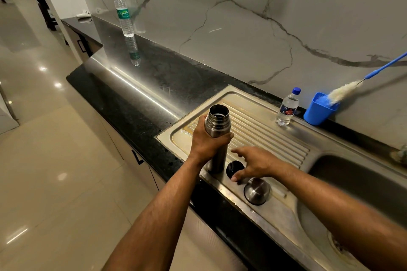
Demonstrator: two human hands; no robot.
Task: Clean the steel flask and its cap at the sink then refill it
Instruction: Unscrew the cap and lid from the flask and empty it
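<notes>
The steel flask stands upright with its mouth uncovered on the drainboard of the steel sink. My left hand grips it around the middle. Just right of its base lies a black inner stopper. My right hand hovers over the stopper with relaxed, spread fingers; the thumb tip is down on the sink rim beside it. The steel cup-shaped cap sits upside down on the front rim, right of the stopper.
A small water bottle and a blue cup holding a bottle brush stand at the back of the sink. A tall water bottle is on the black counter. The sink basin lies right.
</notes>
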